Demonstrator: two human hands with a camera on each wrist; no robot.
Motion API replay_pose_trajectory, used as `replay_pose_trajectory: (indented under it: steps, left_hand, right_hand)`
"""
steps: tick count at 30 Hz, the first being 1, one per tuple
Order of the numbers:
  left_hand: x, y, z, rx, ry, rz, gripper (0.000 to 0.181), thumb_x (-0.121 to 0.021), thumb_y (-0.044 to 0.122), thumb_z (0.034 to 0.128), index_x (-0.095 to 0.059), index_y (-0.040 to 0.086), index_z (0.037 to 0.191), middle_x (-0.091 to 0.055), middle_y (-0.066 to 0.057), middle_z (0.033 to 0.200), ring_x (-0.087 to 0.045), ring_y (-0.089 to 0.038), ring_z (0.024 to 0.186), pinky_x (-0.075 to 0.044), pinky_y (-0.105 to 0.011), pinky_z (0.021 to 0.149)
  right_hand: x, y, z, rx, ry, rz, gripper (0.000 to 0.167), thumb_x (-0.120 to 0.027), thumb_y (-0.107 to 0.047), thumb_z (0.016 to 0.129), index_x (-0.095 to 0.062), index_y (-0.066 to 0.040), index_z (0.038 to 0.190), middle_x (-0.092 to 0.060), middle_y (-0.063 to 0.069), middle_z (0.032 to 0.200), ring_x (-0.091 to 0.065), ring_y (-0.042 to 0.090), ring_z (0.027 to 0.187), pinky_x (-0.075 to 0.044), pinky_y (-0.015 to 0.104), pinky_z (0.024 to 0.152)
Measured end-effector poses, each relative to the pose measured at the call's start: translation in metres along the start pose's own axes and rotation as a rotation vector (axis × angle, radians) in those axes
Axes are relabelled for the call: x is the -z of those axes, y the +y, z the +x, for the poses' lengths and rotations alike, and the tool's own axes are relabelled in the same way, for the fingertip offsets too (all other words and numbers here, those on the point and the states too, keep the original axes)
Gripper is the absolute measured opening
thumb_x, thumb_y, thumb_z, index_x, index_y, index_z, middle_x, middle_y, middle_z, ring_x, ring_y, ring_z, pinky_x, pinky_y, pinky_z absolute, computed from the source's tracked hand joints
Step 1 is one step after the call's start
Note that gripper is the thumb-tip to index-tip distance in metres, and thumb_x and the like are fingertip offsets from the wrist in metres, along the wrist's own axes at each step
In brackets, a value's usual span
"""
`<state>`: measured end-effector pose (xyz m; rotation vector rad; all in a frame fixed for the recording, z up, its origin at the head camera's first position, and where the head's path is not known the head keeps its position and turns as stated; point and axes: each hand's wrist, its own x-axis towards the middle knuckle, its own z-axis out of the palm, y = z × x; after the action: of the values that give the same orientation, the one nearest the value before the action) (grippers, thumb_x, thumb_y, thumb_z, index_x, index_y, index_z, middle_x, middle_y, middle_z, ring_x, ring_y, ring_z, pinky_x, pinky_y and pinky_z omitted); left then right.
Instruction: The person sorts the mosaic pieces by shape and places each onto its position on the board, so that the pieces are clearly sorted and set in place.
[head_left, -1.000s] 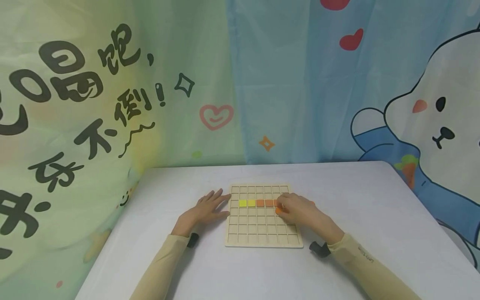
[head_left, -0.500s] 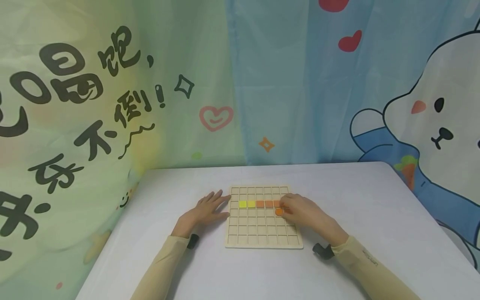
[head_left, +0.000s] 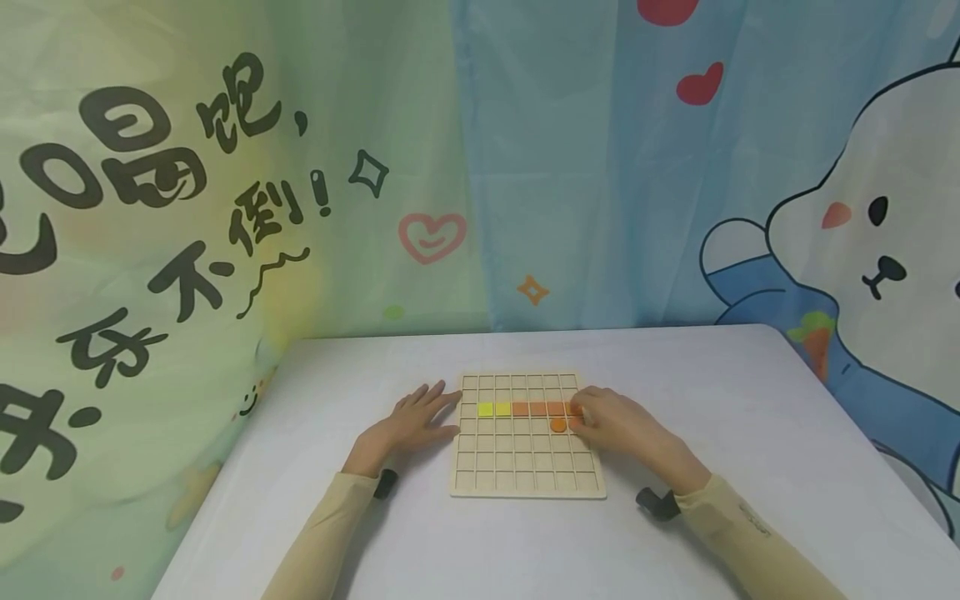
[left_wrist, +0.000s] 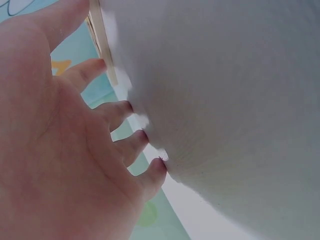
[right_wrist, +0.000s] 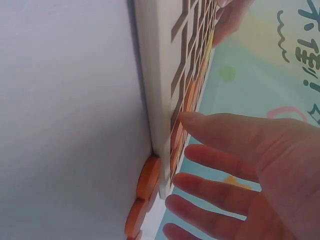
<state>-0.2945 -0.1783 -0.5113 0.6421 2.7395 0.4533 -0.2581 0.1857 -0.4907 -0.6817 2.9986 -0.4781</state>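
Observation:
A pale wooden grid board (head_left: 517,482) lies on the white table. One of its rows holds yellow squares (head_left: 486,409) and then several orange squares (head_left: 537,409); an orange disc (head_left: 558,425) sits just below that row. The left hand (head_left: 405,425) lies flat with spread fingers, its fingertips touching the board's left edge, also seen in the left wrist view (left_wrist: 65,135). At the row's right end, the right hand (head_left: 626,429) rests its fingertips on the board, partly hiding an orange piece. The right wrist view shows its fingers (right_wrist: 215,155) extended, the thumb tip touching the board.
Orange round pieces (right_wrist: 148,177) lie against the board's right edge on the table, hidden by the right hand in the head view. A printed curtain (head_left: 555,167) hangs behind the table. Each wrist wears a dark device (head_left: 657,504).
The right hand has slid a little to the right along the row, uncovering more of the orange row and the orange disc. The left hand and board have stayed in place.

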Motion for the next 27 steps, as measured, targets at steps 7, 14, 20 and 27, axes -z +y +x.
replay_pose_trajectory:
  steps: [7, 14, 20, 27]
  left_hand:
    - [0.000, 0.001, 0.000, -0.003, -0.003, 0.001, 0.065, -0.050, 0.055, 0.1007, -0.031, 0.031, 0.158, -0.017, -0.009, 0.169, -0.011, -0.039, 0.156, -0.016, -0.061, 0.124]
    - [-0.001, 0.002, 0.000, 0.014, -0.009, -0.009, 0.067, -0.051, 0.055, 0.1003, -0.031, 0.030, 0.159, -0.016, -0.008, 0.170, -0.010, -0.039, 0.156, -0.014, -0.060, 0.125]
    - [-0.002, 0.001, 0.001, 0.014, -0.009, -0.005, 0.067, -0.051, 0.055, 0.1003, -0.031, 0.030, 0.159, -0.016, -0.008, 0.170, -0.010, -0.039, 0.156, -0.014, -0.060, 0.125]
    - [0.000, 0.002, 0.001, 0.007, -0.004, 0.003, 0.066, -0.050, 0.055, 0.1005, -0.031, 0.031, 0.159, -0.017, -0.009, 0.170, -0.011, -0.040, 0.156, -0.014, -0.060, 0.125]
  right_hand:
    - [0.004, 0.009, -0.006, -0.026, -0.008, -0.005, 0.034, -0.076, -0.023, 0.089, -0.067, -0.003, 0.115, -0.069, 0.013, 0.115, -0.063, 0.022, 0.094, -0.056, 0.045, 0.086]
    - [0.010, 0.016, -0.016, -0.070, -0.021, 0.007, 0.048, -0.075, -0.022, 0.088, -0.061, -0.001, 0.129, -0.065, 0.018, 0.126, -0.064, 0.033, 0.110, -0.054, 0.052, 0.097]
    - [0.014, 0.025, -0.023, -0.135, -0.054, 0.022, 0.064, -0.079, -0.027, 0.087, -0.054, 0.001, 0.139, -0.059, 0.024, 0.136, -0.058, 0.040, 0.120, -0.048, 0.058, 0.105]
    - [0.018, 0.036, -0.029, -0.220, -0.123, 0.022, 0.072, -0.080, -0.023, 0.085, -0.048, 0.002, 0.145, -0.050, 0.027, 0.147, -0.046, 0.047, 0.135, -0.039, 0.062, 0.112]
